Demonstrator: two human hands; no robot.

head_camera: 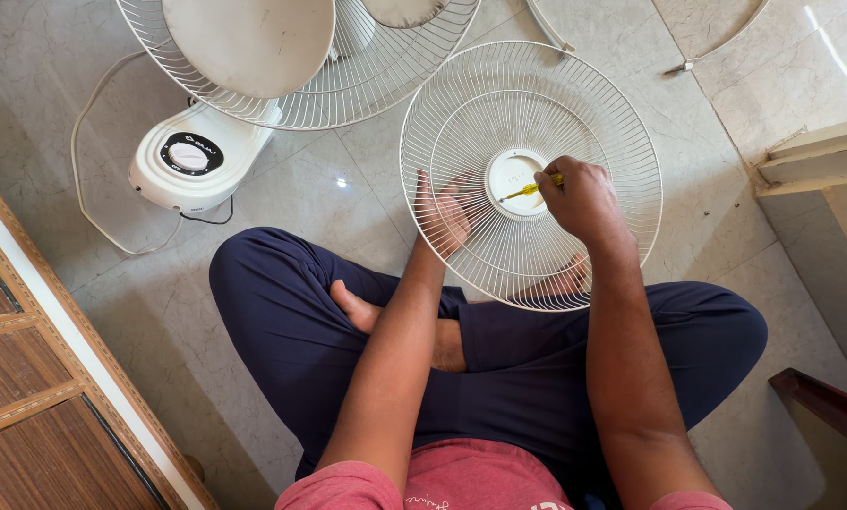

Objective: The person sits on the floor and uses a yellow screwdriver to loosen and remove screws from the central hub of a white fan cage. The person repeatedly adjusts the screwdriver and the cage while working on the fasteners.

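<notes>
A round white wire fan guard (531,175) rests on the pale marble floor (282,203), the left hand (442,213) seemingly spread-fingered beneath it, the right hand (579,196) gripping a yellow screwdriver (533,190).

Left hand (442,215) sits behind the wire fan guard (531,175), seen only through the wires; whether its fingers grip them is unclear. Right hand (579,196) covers most of the yellow screwdriver (531,190); only shaft and a bit of handle show, tip too small to read on the white centre disc (515,176). At 12 o'clock, second fan grille (348,76) and its blades are cut by the top edge. Wooden cabinet (36,378) cut at 8 o'clock, dark wood piece (825,406) at 4. One foot half hidden under the guard's lower rim.
</notes>
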